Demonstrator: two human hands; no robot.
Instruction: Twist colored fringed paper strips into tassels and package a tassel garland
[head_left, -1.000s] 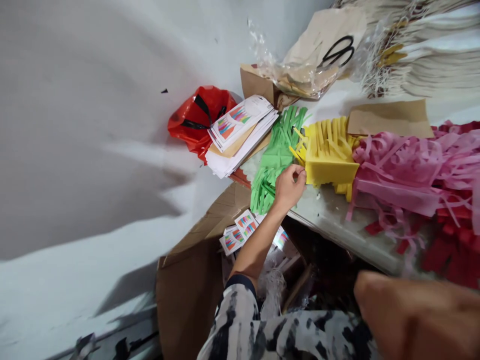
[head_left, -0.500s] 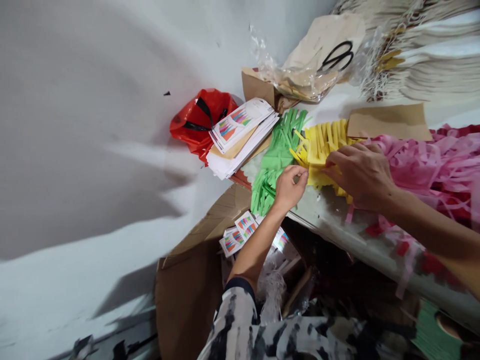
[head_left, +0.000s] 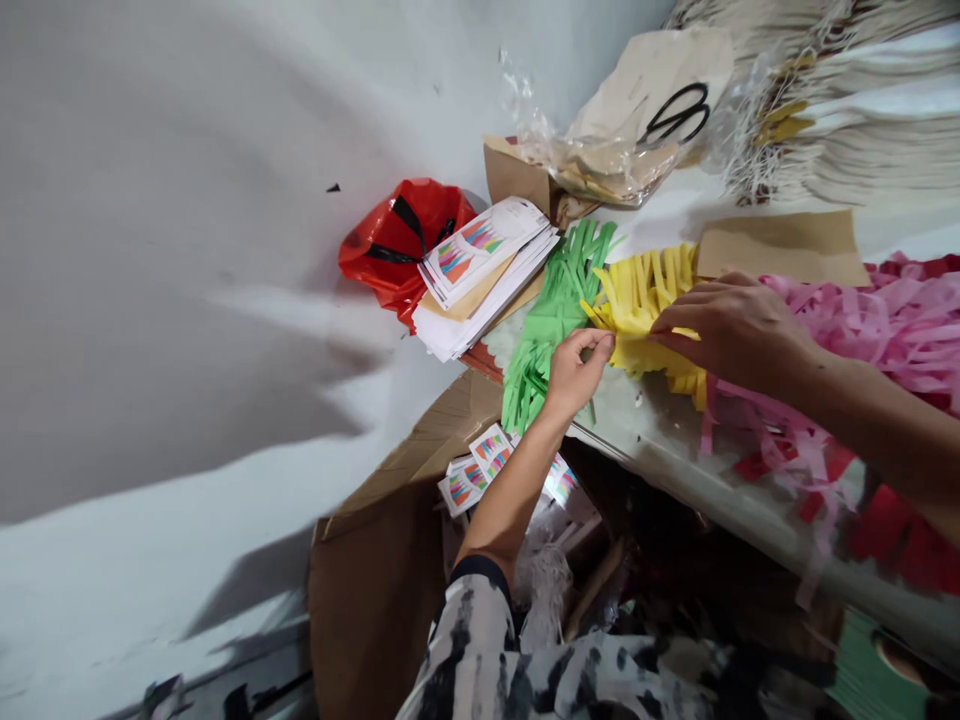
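My left hand (head_left: 579, 370) pinches the left edge of a yellow fringed paper strip (head_left: 643, 352) between thumb and fingers. On the strip's other side my right hand (head_left: 731, 325) pinches it too, thumb and forefinger pressed together. Yellow fringes stick up behind the fingers and hang below. A green fringed paper piece (head_left: 551, 318) lies flat just left of the yellow one. Pink fringed paper (head_left: 870, 325) is heaped to the right, partly behind my right forearm, with red fringed paper (head_left: 904, 535) hanging off the table edge.
Printed cards (head_left: 484, 250) are stacked beside a red plastic bag (head_left: 401, 240) near the wall. Scissors (head_left: 679, 112) rest by clear plastic wrap at the back. Brown card (head_left: 780, 247) lies behind the paper. A cardboard box (head_left: 382, 560) with more cards stands below the table edge.
My right hand has shifted slightly to the right, and the yellow strip between my hands looks more stretched out. The pink and red paper has shifted slightly. My left hand has barely moved.
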